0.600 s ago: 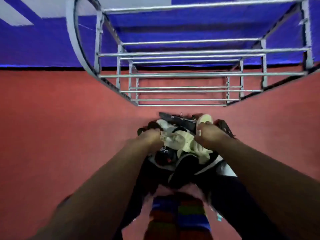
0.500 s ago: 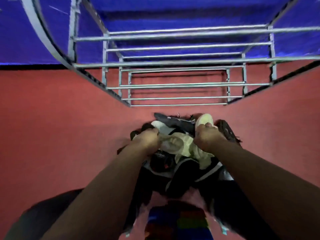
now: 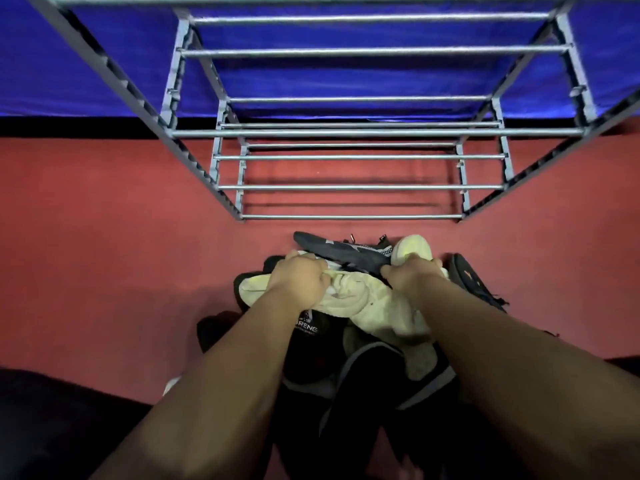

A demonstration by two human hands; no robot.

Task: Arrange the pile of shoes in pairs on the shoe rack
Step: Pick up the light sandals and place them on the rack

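A pile of shoes lies on the red floor just in front of the grey metal shoe rack [image 3: 353, 187], whose bars hold nothing. On top of the pile are two cream shoes. My left hand [image 3: 299, 277] is closed on the left cream shoe [image 3: 254, 289]. My right hand [image 3: 410, 277] is closed on the right cream shoe [image 3: 414, 249], whose toe sticks up past my fingers. A dark grey shoe [image 3: 343, 252] lies across the pile between my hands. Black shoes [image 3: 311, 344] sit underneath, partly hidden by my forearms.
A black shoe with an orange mark [image 3: 467, 275] lies at the pile's right edge. The rack stands against a blue wall [image 3: 86, 64]. Open red floor [image 3: 104, 237] stretches to the left and right of the pile. A dark shape [image 3: 52, 417] fills the bottom left corner.
The view has moved closer to the rack and the pile. Both hands stay closed on the cream shoes, which now sit a little higher and further apart.
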